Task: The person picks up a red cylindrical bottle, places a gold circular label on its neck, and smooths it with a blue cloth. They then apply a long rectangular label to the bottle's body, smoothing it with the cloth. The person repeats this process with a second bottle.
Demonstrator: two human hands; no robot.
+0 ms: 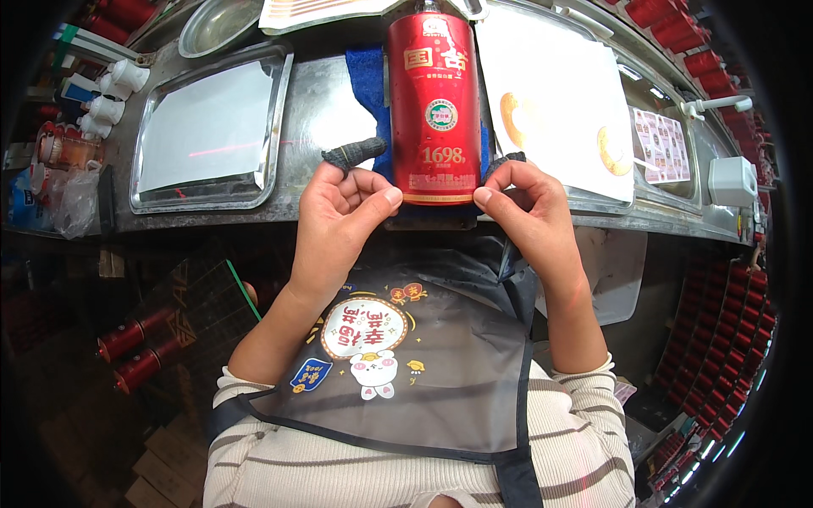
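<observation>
A glossy red bottle (436, 102) with gold and white print lies with its base toward me on a blue cloth (366, 93). My left hand (343, 207) is at the lower left of the base, its thumb tip against the side and its other fingers curled. At the lower right, my right hand (532, 212) closes in the same way, thumb and forefinger meeting at the bottle's corner. Dark finger covers (354, 154) sit on both forefingers. Whether either hand also pinches a thin film there, I cannot make out.
A metal tray (284, 102) with a white sheet lies at left. At right, white paper (550, 93) bears two orange-gold curved pieces, near a printed label sheet (660, 146). A metal bowl (218, 25) stands at the back left. Many red bottles (716, 347) fill the right side.
</observation>
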